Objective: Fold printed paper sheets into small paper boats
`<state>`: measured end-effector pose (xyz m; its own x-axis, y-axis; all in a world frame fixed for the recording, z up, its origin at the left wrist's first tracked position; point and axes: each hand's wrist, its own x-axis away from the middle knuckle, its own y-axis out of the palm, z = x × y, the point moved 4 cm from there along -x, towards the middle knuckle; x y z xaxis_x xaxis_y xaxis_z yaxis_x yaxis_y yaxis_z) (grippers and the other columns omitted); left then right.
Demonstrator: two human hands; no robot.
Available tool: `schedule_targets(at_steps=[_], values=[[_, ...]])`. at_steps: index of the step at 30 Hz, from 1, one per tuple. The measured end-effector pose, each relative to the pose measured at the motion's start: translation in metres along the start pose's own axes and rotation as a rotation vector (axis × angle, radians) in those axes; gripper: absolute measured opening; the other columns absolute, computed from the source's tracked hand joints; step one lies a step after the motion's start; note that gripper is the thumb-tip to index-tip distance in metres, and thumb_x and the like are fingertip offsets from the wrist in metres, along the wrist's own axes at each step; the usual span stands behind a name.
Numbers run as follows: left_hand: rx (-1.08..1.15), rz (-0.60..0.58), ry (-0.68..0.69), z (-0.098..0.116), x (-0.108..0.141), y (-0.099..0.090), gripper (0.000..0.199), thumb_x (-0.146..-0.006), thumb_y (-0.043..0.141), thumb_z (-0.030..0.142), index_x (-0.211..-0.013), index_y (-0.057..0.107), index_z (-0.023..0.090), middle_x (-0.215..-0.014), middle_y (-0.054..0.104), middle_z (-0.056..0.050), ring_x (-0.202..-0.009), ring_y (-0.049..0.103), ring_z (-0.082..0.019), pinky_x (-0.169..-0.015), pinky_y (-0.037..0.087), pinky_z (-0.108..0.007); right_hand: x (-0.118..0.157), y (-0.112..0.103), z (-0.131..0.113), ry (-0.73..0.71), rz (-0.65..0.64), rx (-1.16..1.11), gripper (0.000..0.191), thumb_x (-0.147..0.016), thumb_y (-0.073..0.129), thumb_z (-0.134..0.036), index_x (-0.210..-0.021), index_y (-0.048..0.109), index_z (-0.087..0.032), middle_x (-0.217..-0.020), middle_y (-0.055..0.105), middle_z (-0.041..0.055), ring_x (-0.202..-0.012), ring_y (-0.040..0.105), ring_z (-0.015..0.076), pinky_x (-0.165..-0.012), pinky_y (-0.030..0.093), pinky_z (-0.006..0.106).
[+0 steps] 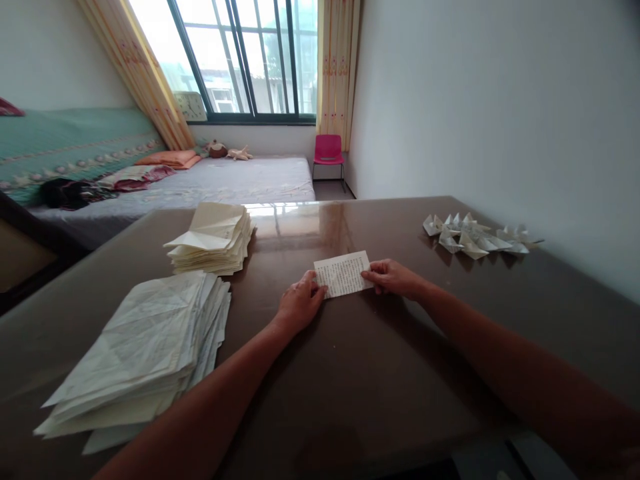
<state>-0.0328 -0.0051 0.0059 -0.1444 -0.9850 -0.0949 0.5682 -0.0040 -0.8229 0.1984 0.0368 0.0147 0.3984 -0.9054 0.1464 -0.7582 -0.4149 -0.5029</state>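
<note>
One pale rectangular paper is showing dark print | left hand is narrowly pinching its left end | right hand is narrowly pinching its right end

Printed paper, one piece: off-white, oblong, wider than tall as seen, covered with dense rows of small dark characters, too small to read; a paler unprinted strip along the far edge. Straight-edged, close to flat, printed face up toward the viewer. Set slightly askew, its right end farther off than its left. Held at both ends, pinched by left hand and right hand. Located over the middle of the brown bench; whether touching its surface, not determinable. Number of layers likewise unclear.
</note>
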Motion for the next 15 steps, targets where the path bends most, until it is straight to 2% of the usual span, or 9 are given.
schedule_targets(at_steps=[2,4,6,8,10,11,13,15], values=[[0.028,-0.011,-0.026,0.002,-0.001,-0.001,0.040,-0.092,0.044,0.037,-0.127,0.044,0.019,-0.084,0.072,-0.003,-0.083,0.066,-0.020,-0.070,0.043,-0.028,0.003,0.003,0.006,0.003,0.069,0.046,0.036,-0.083,0.054,-0.050,-0.084,0.061,-0.015,-0.051,0.053,-0.0040,-0.043,0.045,0.0083,-0.043,0.032,0.020],[0.035,-0.015,-0.063,0.005,0.000,-0.003,0.047,-0.092,0.042,0.037,-0.136,0.039,0.019,-0.082,0.072,-0.002,-0.080,0.066,-0.019,-0.069,0.042,-0.027,0.006,0.007,0.009,-0.032,0.144,0.098,0.036,-0.082,0.056,-0.043,-0.104,0.059,-0.015,-0.056,0.059,-0.0035,-0.045,0.049,0.0097,-0.047,0.036,0.021],[0.003,-0.009,-0.092,0.008,0.001,-0.005,0.054,-0.092,0.043,0.036,-0.143,0.030,0.022,-0.082,0.072,-0.001,-0.079,0.066,-0.018,-0.068,0.042,-0.026,0.009,0.010,0.008,-0.083,0.246,0.181,0.054,-0.080,0.060,-0.037,-0.128,0.048,-0.016,-0.063,0.063,-0.0034,-0.050,0.054,0.0116,-0.054,0.041,0.023],[-0.047,0.000,-0.096,0.010,0.002,-0.005,0.061,-0.092,0.044,0.035,-0.148,0.021,0.027,-0.082,0.071,0.001,-0.077,0.066,-0.018,-0.068,0.041,-0.025,0.011,0.012,0.005,-0.114,0.347,0.286,0.063,-0.080,0.060,-0.034,-0.138,0.040,-0.019,-0.065,0.064,-0.0039,-0.054,0.057,0.0130,-0.059,0.043,0.024],[-0.099,0.001,-0.086,0.011,0.003,-0.004,0.063,-0.092,0.043,0.034,-0.149,0.015,0.032,-0.084,0.070,0.003,-0.076,0.066,-0.017,-0.068,0.042,-0.025,0.012,0.015,0.002,-0.132,0.364,0.376,0.049,-0.082,0.058,-0.034,-0.130,0.053,-0.024,-0.067,0.066,-0.0026,-0.059,0.059,0.0144,-0.061,0.043,0.025],[-0.127,-0.004,-0.074,0.011,0.003,-0.004,0.060,-0.092,0.043,0.034,-0.148,0.019,0.034,-0.087,0.070,0.002,-0.078,0.066,-0.018,-0.069,0.042,-0.025,0.012,0.017,0.000,-0.142,0.350,0.411,0.038,-0.083,0.057,-0.034,-0.119,0.062,-0.026,-0.070,0.068,-0.0011,-0.062,0.060,0.0151,-0.062,0.043,0.026],[-0.183,-0.025,-0.031,0.012,0.004,-0.002,0.047,-0.094,0.040,0.035,-0.140,0.038,0.039,-0.097,0.070,0.000,-0.085,0.066,-0.019,-0.070,0.043,-0.026,0.013,0.019,-0.001,-0.154,0.320,0.460,0.023,-0.084,0.055,-0.035,-0.097,0.072,-0.027,-0.080,0.071,0.0013,-0.068,0.062,0.0165,-0.063,0.043,0.027],[-0.234,-0.046,0.012,0.012,0.004,0.000,0.038,-0.095,0.036,0.035,-0.128,0.054,0.040,-0.105,0.068,-0.001,-0.089,0.065,-0.020,-0.071,0.044,-0.027,0.014,0.020,-0.002,-0.161,0.309,0.475,0.021,-0.085,0.055,-0.035,-0.092,0.073,-0.027,-0.088,0.072,0.0018,-0.072,0.063,0.0173,-0.065,0.044,0.028]])
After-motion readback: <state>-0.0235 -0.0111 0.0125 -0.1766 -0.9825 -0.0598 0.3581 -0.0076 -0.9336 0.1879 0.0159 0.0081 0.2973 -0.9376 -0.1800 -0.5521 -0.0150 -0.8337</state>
